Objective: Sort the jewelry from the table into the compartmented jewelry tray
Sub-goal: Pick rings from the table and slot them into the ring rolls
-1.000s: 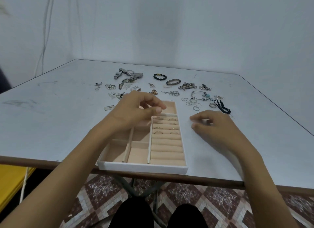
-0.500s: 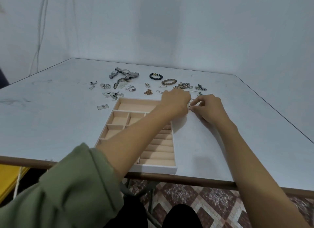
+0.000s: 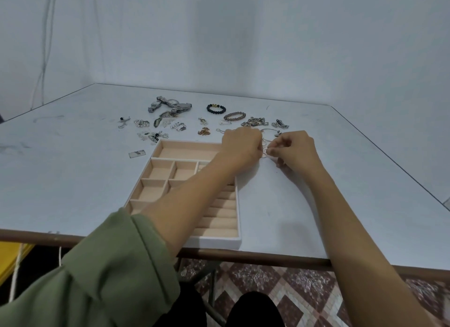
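Rings [image 3: 264, 155] pinched in right hand [image 3: 295, 149] — left hand [image 3: 241, 144] curled alongside.

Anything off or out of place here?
Nothing spilled or broken. The tray sits close to the table's front edge, not overhanging. Right hand pinches a ring beside it.

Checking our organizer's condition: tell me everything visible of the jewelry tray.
The jewelry tray is a rectangle, white outside, lined in velvety-looking peach fabric. One long compartment spans its far end, smaller squares fill the left, padded ring rolls the right. It lies flat at the near edge of the table; the left forearm crosses over it.
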`<state>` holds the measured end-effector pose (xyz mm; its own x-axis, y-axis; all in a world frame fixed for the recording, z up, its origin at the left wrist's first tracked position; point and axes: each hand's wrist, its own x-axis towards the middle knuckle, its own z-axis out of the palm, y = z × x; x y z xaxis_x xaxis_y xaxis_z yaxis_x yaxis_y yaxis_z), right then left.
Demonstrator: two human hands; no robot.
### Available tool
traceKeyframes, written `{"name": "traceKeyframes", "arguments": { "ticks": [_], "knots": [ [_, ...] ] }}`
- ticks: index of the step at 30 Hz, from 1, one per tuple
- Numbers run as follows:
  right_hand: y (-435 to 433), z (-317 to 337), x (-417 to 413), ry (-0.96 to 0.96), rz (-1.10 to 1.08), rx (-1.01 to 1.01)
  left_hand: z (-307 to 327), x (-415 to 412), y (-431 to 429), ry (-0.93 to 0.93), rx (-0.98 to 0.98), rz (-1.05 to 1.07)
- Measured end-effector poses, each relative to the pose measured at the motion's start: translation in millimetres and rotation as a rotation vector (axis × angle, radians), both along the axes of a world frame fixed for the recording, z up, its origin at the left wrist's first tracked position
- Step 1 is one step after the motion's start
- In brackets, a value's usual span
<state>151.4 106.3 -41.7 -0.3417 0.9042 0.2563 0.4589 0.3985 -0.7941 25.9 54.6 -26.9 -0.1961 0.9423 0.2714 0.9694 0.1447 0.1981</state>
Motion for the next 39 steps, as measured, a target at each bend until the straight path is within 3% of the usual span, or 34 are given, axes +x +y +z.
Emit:
{"name": "traceKeyframes", "arguments": {
  "ticks": [13, 17, 21, 28, 34, 39],
  "knots": [
    [1, -1, 3, 0.003, -0.072, 0.019, -4, -1, 8, 0.117, -0.068, 0.012],
    [-1, 1, 3, 0.008, -0.061, 0.011, 2, -4, 16, 0.04, -0.165, 0.01],
    [-2, 1, 3, 0.016, -0.057, 0.002, 7, -7, 14, -0.021, -0.087, -0.073],
    [-7, 1, 5, 0.025, -0.034, 0.046, 20, -24, -13, -0.198, 0.102, -0.188],
    [-20, 3, -2, 0.001, 0.023, 0.087, 46, -65, -81, -0.537, 0.242, -0.256],
    [-37, 8, -14, 0.044, 0.064, 0.127, 24, -103, -129, -0.786, 0.392, -0.189]
  ]
}}
